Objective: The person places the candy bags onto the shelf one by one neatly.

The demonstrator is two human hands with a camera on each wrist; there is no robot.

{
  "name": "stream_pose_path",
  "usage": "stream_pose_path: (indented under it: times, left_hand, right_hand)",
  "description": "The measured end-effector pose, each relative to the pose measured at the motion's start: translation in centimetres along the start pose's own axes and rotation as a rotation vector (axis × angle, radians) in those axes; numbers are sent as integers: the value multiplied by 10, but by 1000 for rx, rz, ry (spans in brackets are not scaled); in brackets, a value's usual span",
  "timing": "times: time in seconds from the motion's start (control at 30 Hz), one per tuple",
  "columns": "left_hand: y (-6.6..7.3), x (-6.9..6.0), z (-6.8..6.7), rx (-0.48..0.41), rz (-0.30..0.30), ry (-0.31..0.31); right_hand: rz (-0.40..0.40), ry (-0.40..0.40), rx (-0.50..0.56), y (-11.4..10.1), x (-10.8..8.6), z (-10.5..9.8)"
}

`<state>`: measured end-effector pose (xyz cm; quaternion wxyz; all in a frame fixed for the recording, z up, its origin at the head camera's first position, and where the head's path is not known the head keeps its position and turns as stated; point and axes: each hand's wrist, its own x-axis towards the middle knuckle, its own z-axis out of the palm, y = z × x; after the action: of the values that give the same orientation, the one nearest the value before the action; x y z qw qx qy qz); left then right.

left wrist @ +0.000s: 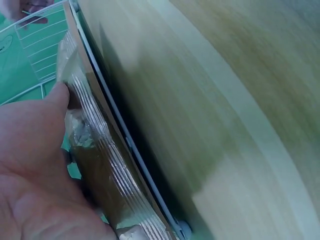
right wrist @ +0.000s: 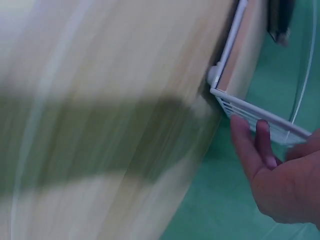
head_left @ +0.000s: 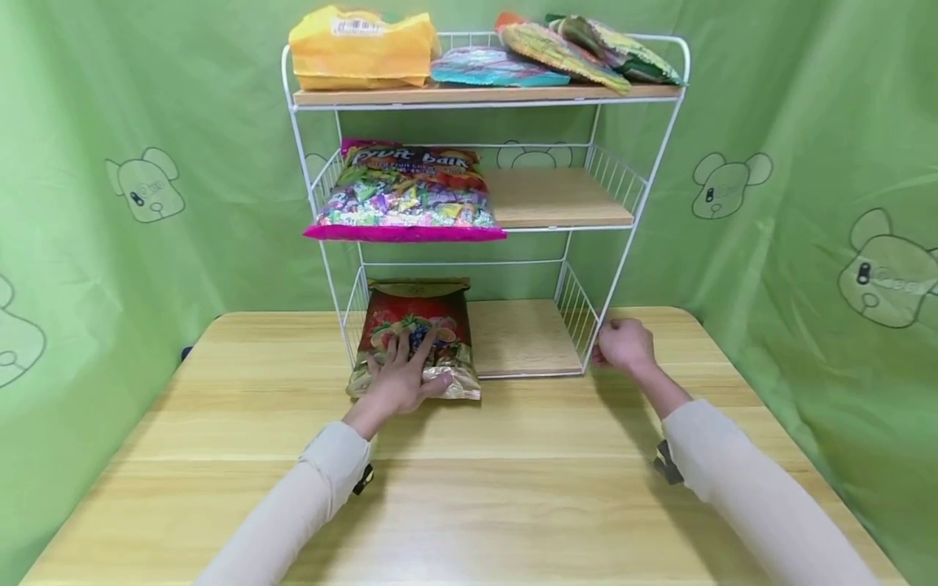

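Observation:
My left hand (head_left: 399, 381) lies on a red and gold fruit candy bag (head_left: 421, 313), its fingers spread over the front. The bag sits on the left of the bottom tier of a white wire shelf rack (head_left: 528, 376), and its crimped gold end overhangs the front edge. In the left wrist view, the thumb rests by that silvery crimp (left wrist: 107, 140). My right hand (head_left: 623, 343), fingers curled, holds the rack's lower right side by the front post. The right wrist view has its fingertips against the side rail (right wrist: 265, 115); their far ends are partly hidden.
On the middle tier lies a pink-edged fruit candy bag (head_left: 410, 195). The top tier carries a yellow bag (head_left: 362, 49), a blue packet (head_left: 498, 67) and two green-yellow packets (head_left: 564, 53). A wooden table (head_left: 469, 488) bears the rack, with green curtains (head_left: 806, 163) around.

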<state>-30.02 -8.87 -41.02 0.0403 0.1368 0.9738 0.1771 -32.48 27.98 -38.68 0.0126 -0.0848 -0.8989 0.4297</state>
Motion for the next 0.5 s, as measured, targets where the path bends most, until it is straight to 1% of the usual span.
stream_pose_path:
  times: [0.07,0.13,0.23,0.27,0.33,0.43,0.5]
  left_hand:
    - [0,-2,-1,-2,-5,0]
    - [1,-5,-3,-6,-11,-4]
    - [4,-10,-9,-10,-17,-1]
    - [6,-11,-11,-6,-18,1]
    - [9,-15,-16,-5,-8,14]
    - [16,-20,-23,10,28,41]
    - [20,-23,-27,25,53,62]
  right_hand:
    - [-75,4,-151,3,-7,3]
    - [-137,-8,-280,5,-16,7]
    - [-233,-23,-400,6,-29,16]
    - [-270,-25,-438,4,-35,20]
    - [-361,-5,-498,-1,-45,29]
    - [-513,71,-564,-17,-60,43]
    - [-572,114,-595,-31,-71,50]
